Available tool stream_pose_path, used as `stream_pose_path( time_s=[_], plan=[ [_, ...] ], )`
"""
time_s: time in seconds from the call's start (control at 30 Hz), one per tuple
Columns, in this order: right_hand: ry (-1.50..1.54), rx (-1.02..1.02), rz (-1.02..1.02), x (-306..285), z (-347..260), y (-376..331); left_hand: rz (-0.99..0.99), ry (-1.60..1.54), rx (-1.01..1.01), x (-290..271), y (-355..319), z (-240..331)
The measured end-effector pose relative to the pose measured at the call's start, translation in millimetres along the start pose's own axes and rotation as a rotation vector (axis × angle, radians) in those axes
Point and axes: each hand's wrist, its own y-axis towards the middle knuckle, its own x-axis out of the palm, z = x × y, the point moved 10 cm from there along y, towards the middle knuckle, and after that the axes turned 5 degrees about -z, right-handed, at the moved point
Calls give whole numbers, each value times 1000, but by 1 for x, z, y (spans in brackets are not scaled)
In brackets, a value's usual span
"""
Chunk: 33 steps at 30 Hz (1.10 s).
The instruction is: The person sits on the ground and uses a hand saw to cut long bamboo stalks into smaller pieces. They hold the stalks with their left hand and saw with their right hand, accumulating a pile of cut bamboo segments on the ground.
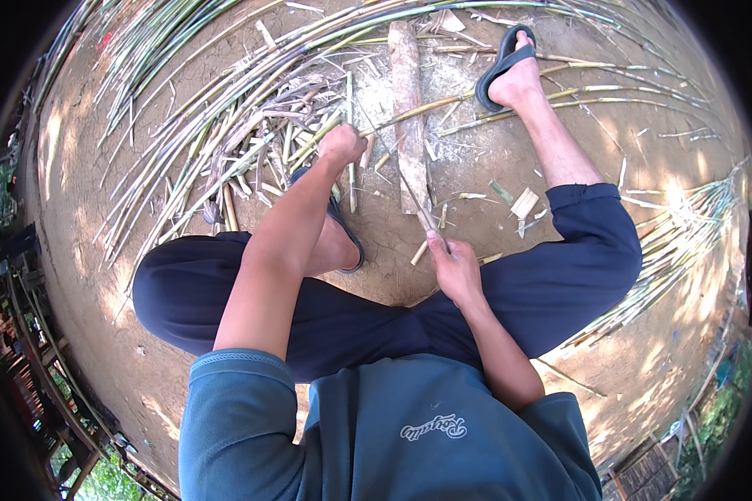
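Note:
My left hand [342,146] is closed around a yellow-green cane stalk [430,106], which crosses the wooden plank [406,75] and runs off to the right past my sandalled foot. In my right hand [457,269], fingers wrapped around its handle, is a long-bladed knife [403,171]. Its thin blade, seen nearly edge-on, slants up and left over the plank toward the stalk. Whether the blade touches the stalk, I cannot tell. Cut cane pieces [309,142] lie heaped beside my left hand.
Long cane stalks [175,159] spread over the dirt floor at the left and far side. A bundle of thin canes [673,255] lies at the right. Pale chips [524,203] are scattered near the plank. My feet in dark sandals [500,67] flank it.

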Motion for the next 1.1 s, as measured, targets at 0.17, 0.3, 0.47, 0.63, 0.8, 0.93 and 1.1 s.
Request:
stream_pose_path(
  time_s=[0.17, 0.3, 0.47, 0.63, 0.8, 0.93, 1.1],
  plan=[
    [-4, 26, -17, 3, 1, 14, -9, 16, -42, 3, 4, -1],
    [-24, 25, -36, 10, -3, 19, -109, 68, -72, 3, 1, 7],
    [-14, 82, -120, 18, 2, 20, -168, 116, 13, 10, 12, 9],
    [27, 256, -170, 21, 29, 12, -114, 62, -37, 5, 10, 7],
    [-96, 218, -76, 13, 6, 26, -40, 72, -64, 4, 11, 4],
    [-243, 73, 46, 16, 1, 48, -20, 60, -41, -1, 6, 8],
    [-190, 163, 3, 17, 12, 14, 44, 44, -24, 5, 7, 7]
  ],
)
